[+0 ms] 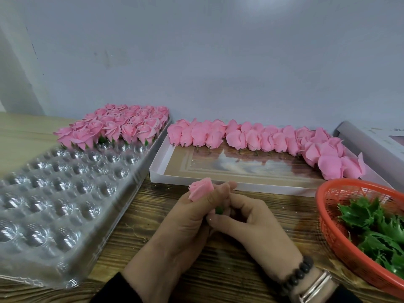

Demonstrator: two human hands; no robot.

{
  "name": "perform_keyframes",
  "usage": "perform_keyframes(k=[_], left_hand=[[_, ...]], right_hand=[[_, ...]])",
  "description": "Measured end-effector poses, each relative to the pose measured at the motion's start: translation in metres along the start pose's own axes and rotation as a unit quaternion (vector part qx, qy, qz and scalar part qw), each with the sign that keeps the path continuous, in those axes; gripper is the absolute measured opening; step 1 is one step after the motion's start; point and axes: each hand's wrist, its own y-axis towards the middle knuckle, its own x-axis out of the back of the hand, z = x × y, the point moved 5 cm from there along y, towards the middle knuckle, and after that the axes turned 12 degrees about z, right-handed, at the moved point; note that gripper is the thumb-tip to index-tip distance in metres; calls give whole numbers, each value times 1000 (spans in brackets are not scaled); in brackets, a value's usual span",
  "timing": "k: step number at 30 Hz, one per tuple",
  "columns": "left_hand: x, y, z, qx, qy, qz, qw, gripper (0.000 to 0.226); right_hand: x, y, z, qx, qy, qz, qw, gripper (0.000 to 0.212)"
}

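On the wooden bench [229, 270] lie a clear dimpled tray [54, 193] at left, a white box [175, 178] of pink blooms [262, 138] and a red basket [328, 224]; nearer, the left hand [188, 217] grips a pink rose [201, 190], the right hand [251, 221] pinching its green base [219, 210].

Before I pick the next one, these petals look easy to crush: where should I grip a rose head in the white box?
Probably pinch the base at its short stem stub, coming from the near side: the rose heads lie in the white box with stubs pointing toward you and the soft petals toward the wall.
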Motion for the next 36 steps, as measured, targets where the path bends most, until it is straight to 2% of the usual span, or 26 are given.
perform_keyframes(k=[2, 3, 5, 7, 10, 12, 14, 16, 19, 22, 24, 26, 28, 30, 32, 34, 36], left_hand=[[2, 0, -2, -13, 36, -8, 999, 39], [3, -1, -4, -30, 57, -17, 998, 40], [5, -2, -11, -75, 131, -49, 987, 30], [8, -3, -20, -110, 268, -92, 953, 9], [10, -3, -22, -92, 431, -108, 891, 14], [7, -3, -22, -77, 457, -85, 882, 8], [3, -3, -21, -71, 481, -62, 871, 14], [2, -2, -19, -61, 511, -45, 857, 20], [2, -1, -17, -43, 561, -38, 826, 13], [-1, -2, -15, -57, 563, -30, 824, 25], [-2, -1, -15, -66, 562, -27, 824, 27], [-2, 0, -15, -70, 530, -21, 845, 28], [1, 0, -14, -65, 498, -25, 864, 50], [5, 1, -13, -44, 491, -41, 869, 63], [6, 1, -10, -26, 506, -49, 861, 61], [6, 1, -10, -26, 533, -51, 844, 47], [5, 1, -11, -32, 537, -56, 841, 40]], right_hand=[[-1, 1, 0, -11, -24, 18, 999, 17], [-1, 2, 1, -6, -40, 9, 999, 15], [2, 1, 3, 24, -67, -40, 997, 25], [7, -2, 7, 66, -102, -90, 989, 30], [8, -6, 14, 121, -164, -97, 974, 43], [5, -4, 17, 136, -223, -70, 963, 47], [5, -3, 14, 127, -234, -41, 963, 46], [6, -3, 12, 117, -229, -28, 966, 40], [7, -3, 12, 110, -234, -34, 965, 25], [7, -2, 13, 119, -228, -58, 965, 8], [7, -2, 13, 127, -225, -74, 963, 4], [10, -2, 12, 126, -222, -89, 963, 3], [14, -3, 13, 128, -220, -113, 960, 6], [20, -5, 15, 136, -218, -138, 957, 8], [22, -6, 16, 141, -207, -143, 958, 10], [18, -5, 16, 144, -210, -122, 959, 10], [13, -4, 16, 142, -225, -94, 959, 9]])
